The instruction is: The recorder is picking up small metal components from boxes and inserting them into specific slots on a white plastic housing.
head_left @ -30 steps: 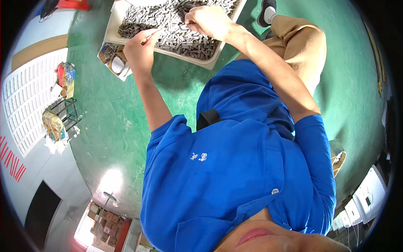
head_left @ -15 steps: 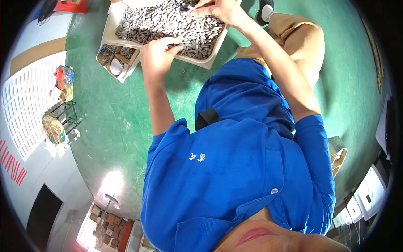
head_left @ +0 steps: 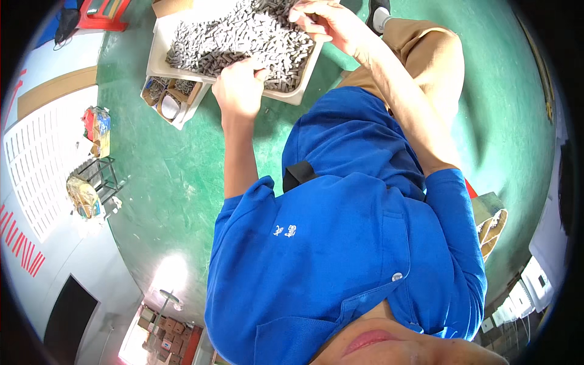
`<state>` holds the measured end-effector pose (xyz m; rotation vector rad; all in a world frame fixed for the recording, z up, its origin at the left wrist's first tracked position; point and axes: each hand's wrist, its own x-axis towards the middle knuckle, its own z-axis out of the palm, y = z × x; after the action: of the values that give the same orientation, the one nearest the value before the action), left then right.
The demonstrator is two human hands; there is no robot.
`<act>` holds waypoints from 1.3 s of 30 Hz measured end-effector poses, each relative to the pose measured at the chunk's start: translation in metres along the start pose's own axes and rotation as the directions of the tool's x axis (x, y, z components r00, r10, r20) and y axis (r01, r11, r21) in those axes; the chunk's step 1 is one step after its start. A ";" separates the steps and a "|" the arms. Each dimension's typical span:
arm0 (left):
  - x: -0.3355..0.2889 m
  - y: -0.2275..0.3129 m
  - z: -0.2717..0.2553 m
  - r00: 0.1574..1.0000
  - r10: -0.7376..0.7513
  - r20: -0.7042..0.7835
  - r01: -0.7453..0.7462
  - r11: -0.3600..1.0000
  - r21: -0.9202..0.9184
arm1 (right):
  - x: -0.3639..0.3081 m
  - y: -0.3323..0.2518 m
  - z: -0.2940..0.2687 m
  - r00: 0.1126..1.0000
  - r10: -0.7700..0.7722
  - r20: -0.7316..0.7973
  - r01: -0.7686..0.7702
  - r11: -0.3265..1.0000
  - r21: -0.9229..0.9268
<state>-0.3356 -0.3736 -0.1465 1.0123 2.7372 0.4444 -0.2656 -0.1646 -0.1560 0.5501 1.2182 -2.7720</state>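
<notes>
Filling the shallow cream tray [head_left: 307,76] almost to its rim is a heaped mass of small grey metal parts [head_left: 243,39], short bar-like pieces lying in no order. The tray rests on the green floor [head_left: 170,176] directly ahead of the seated person, probably set there so that both arms can reach it without leaning.

Left hand [head_left: 238,88]: positioned at the near rim of the tray, back of the hand toward the camera, fingers curled over the edge and into the pile. It is partly closed and touches the parts nearest the rim; whether any piece is actually gripped cannot be told, because the fingertips are hidden.

Right hand [head_left: 325,24]: raised above the far right portion of the pile, fingers bent and drawn together around what looks like a few grey pieces (the palm side is not visible, so the hold is a judgement). The hand is mostly closed.

Just beside the tray on its left sits a smaller open box [head_left: 173,100] with compartments holding further grey pieces and a ring-shaped item. Its closeness to the tray suggests it serves as a second container within reach.

Further out, a small wire rack [head_left: 100,176] and some bagged items stand near the white wall panel [head_left: 36,158] at the left. A red object [head_left: 103,12] lies at the upper left edge
</notes>
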 end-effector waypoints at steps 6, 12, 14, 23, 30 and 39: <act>-0.003 0.006 0.001 1.000 0.018 -0.002 -0.018 0.997 0.082 | -0.004 -0.010 -0.006 0.973 -0.083 -0.216 0.026 0.967 -0.255; 0.000 0.005 0.009 0.996 -0.026 -0.087 0.027 0.999 0.019 | 0.014 0.006 -0.018 0.921 -0.387 0.040 0.308 0.661 -0.684; 0.001 0.004 0.009 0.997 0.015 -0.073 -0.013 1.000 0.025 | 0.025 0.008 -0.018 0.906 -0.416 0.075 0.308 0.530 -0.790; 0.012 -0.002 0.007 0.973 0.230 -0.034 -0.232 0.970 -0.079 | 0.050 0.003 0.005 0.897 -0.277 0.344 0.182 -0.476 -0.860; 0.030 -0.011 0.002 0.987 0.041 -0.154 -0.110 0.875 -0.472 | 0.057 -0.014 -0.014 0.948 -0.203 0.243 0.302 0.350 -0.887; 0.080 0.005 0.015 0.881 -0.031 -0.472 -0.070 0.978 -0.196 | 0.065 -0.028 -0.001 0.995 -0.095 0.030 0.099 0.969 -0.228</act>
<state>-0.3881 -0.3143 -0.1647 0.9806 3.0023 1.0914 -0.3317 -0.1391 -0.1600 0.4546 1.5733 -2.6524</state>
